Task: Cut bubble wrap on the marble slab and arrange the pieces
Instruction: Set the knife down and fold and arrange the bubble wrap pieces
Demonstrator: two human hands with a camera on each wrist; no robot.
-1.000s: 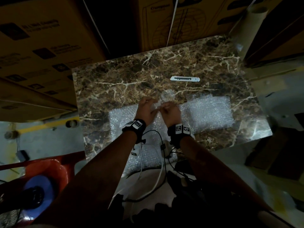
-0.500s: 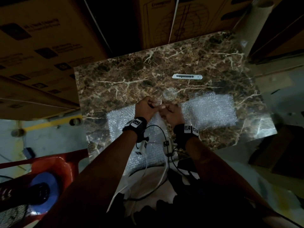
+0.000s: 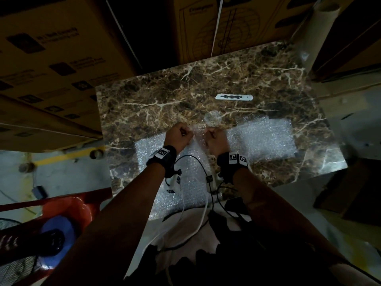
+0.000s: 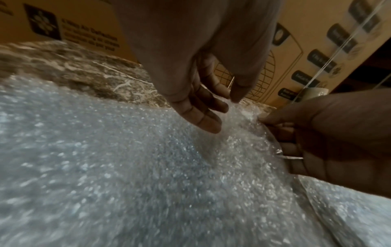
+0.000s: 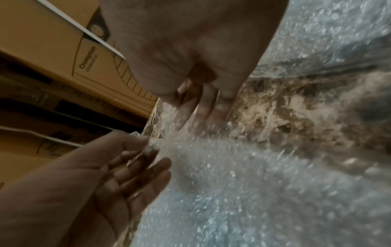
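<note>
The brown, white-veined marble slab [image 3: 156, 96] filled the middle of the head view, with tan printed cardboard boxes [image 3: 49, 58] stacked along its far and left sides. A beige cardboard tube [image 3: 315, 27] leaned at the far right corner, and a red plastic chair [image 3: 68, 205] stood near the left of the slab.

The large sheet of clear bubble wrap [image 3: 185, 182] lay on the near part of the slab and hung over its near edge. A separate rectangular piece of bubble wrap [image 3: 266, 139] lay flat to the right of it, and a small crumpled scrap of wrap [image 3: 212, 118] sat just beyond the hands.

The left hand [image 3: 179, 136] and the right hand [image 3: 215, 139] were close together over the far edge of the large sheet, knuckles up. In the left wrist view, the left hand's fingers [image 4: 203, 117] were curled down and its thumb pinched a raised ridge of the wrap. The right hand's fingers [image 5: 209, 103] likewise pinched the wrap, just beside the left, with the film bunched up between them. Both wrists wore black bands with white tags [image 3: 165, 155].

A white utility knife [image 3: 234, 97] lay alone on the bare marble, well beyond the hands.
</note>
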